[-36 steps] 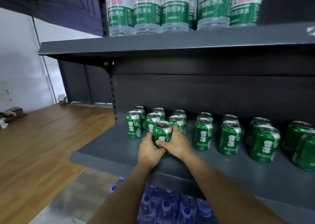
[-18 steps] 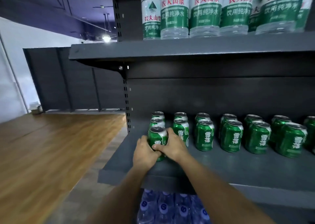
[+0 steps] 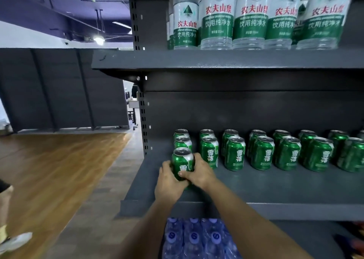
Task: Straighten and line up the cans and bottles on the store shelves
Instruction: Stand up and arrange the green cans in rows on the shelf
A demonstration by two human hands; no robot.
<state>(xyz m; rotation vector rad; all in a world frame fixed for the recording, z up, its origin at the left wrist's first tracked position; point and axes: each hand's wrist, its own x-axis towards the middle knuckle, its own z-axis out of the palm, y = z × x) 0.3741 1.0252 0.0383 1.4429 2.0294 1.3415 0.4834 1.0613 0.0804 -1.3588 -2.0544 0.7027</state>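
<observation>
Green aluminium, glossy and cylindrical, is gripped low in the centre of the frame: an upright can [image 3: 182, 163] is clasped from both sides, the left hand [image 3: 169, 181] curled round its left flank and the right hand [image 3: 198, 173] wrapped round its right, thumb laid across the label. It is stood at the front left end of a matte dark-grey metal shelf [image 3: 275, 191]. Matching cans [image 3: 262, 153] are ranged in pairs towards the right. Clear ribbed plastic bottles [image 3: 250, 20] with green labels are lined along the upper shelf [image 3: 216, 58].
</observation>
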